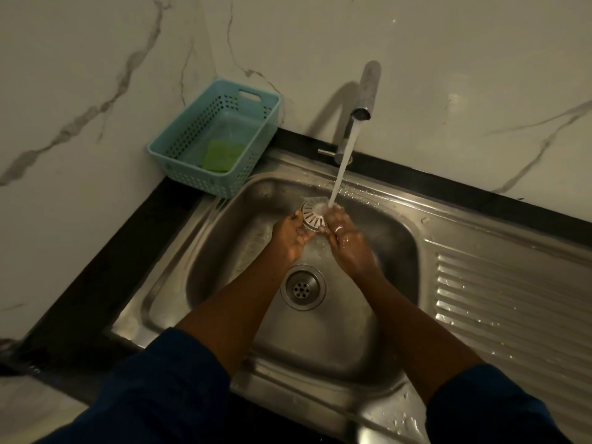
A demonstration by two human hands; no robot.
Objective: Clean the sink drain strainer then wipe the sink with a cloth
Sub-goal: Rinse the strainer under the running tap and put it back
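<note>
Strainer (pixel 312 213) between hands (pixel 289 238) (pixel 349 248) under water (pixel 341 168)

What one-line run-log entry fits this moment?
step: rinse strainer | left hand: holds strainer | right hand: holds strainer | tap: running onto strainer | drain: uncovered | green pad: in basket

Lower rim of strainer (pixel 312 213) behind left hand (pixel 288 238) and right hand (pixel 349 245); drainboard (pixel 512 299) partly past frame edge.
</note>
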